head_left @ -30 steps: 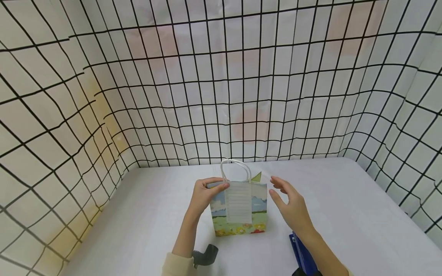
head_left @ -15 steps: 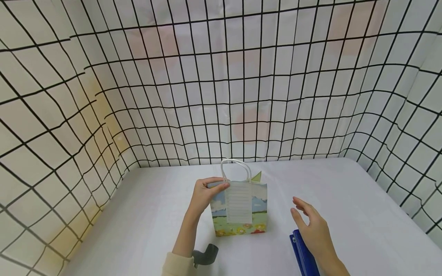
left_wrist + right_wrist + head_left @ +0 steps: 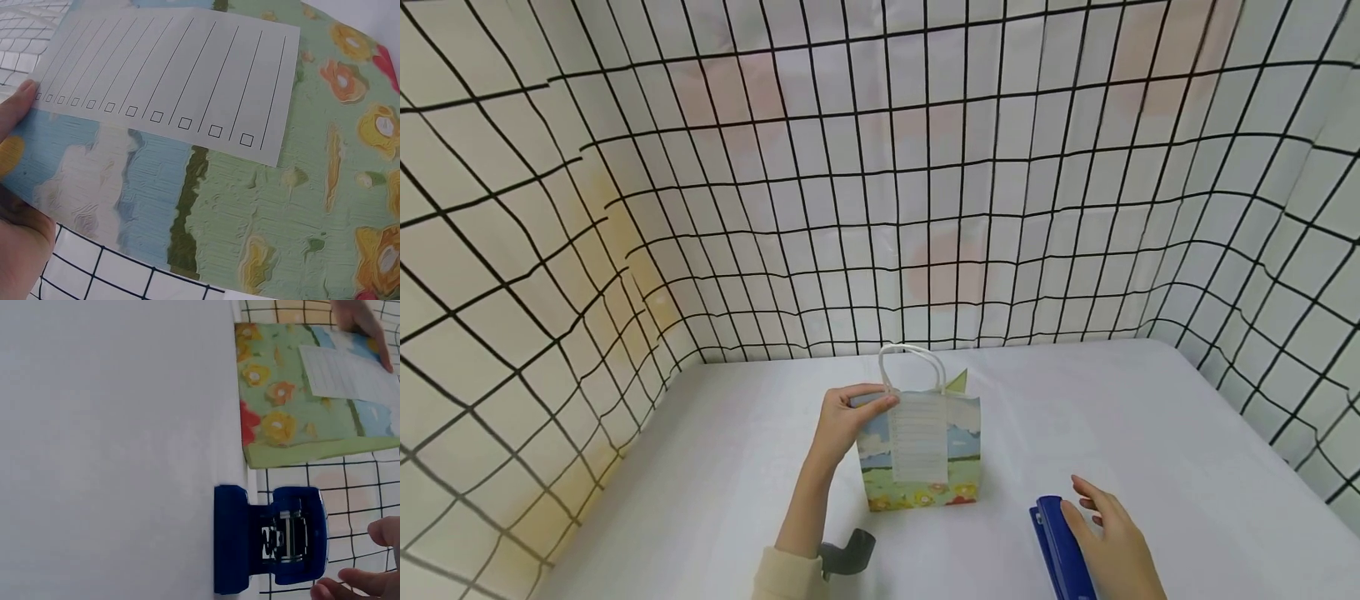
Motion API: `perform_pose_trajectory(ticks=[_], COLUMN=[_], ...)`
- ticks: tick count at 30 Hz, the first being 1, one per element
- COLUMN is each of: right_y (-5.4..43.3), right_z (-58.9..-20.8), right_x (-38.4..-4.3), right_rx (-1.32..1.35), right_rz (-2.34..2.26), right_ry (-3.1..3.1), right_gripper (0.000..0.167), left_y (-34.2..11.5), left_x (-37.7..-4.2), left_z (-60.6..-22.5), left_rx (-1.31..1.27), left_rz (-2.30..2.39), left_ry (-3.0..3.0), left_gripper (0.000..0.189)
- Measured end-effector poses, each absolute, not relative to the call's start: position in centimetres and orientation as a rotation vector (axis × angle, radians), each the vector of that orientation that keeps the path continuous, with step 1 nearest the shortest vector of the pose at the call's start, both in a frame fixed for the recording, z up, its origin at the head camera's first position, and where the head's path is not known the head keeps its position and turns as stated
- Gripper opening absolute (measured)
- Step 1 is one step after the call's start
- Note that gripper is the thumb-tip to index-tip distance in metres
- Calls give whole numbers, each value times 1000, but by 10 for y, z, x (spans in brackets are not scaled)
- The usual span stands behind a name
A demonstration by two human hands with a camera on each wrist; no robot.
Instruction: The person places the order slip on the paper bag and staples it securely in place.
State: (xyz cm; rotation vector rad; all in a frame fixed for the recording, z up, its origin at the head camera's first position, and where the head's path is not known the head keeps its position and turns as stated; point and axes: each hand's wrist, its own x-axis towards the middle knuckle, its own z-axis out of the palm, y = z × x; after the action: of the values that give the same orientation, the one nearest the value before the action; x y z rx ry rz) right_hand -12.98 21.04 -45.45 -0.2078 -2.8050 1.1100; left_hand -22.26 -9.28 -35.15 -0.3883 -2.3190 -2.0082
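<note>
**Left hand (image 3: 842,419) pinches a paper bag (image 3: 964,446); right hand (image 3: 1116,546) loose beside a blue stapler (image 3: 1060,542)**

The left thumb and fingers grip the bag's upper left edge, next to a lined sheet (image 3: 919,437) lying against its front. The right hand's fingers are parted and gently bent, holding nothing; whether its thumb touches the stapler cannot be told.

The stapler lies towards the table's (image 3: 715,483) near edge, right of the bag. It should feel hard, smooth and fairly weighty; its middle, thumb opposite fingers, looks the surest hold. The bag stands about midway between the table's left and right edges. It is probably light, stiff enough to stand but easily creased, best taken by the rim or the white cord handles (image 3: 942,377).

The stapler's rear end is cut off in the head view, as is the table's near edge. The bag's inside is hidden, and the dark curved object (image 3: 850,553) by the left wrist is hard to identify.
</note>
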Motion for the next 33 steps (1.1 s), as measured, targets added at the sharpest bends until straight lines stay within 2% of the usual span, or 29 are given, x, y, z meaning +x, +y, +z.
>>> perform_pose_trajectory(ticks=[8,21,33], right_y=[216,215,215], right_z=[-471,-488,-489], right_x=[-125,-118,-119], right_rx=[-361,-424,-467], right_rz=[1189,1178,1120], right_ry=[-3016,-3094,-3177], right_gripper=[76,76,77], left_y=[-93,-94,-95], left_x=[-223,-223,-226], left_z=[-353,-354,-355], left_rx=[-406,-402,-397], left_rz=[-2010,-2013,-2010], left_ry=[-2303,-2307,-2310], left_gripper=[20,21,21])
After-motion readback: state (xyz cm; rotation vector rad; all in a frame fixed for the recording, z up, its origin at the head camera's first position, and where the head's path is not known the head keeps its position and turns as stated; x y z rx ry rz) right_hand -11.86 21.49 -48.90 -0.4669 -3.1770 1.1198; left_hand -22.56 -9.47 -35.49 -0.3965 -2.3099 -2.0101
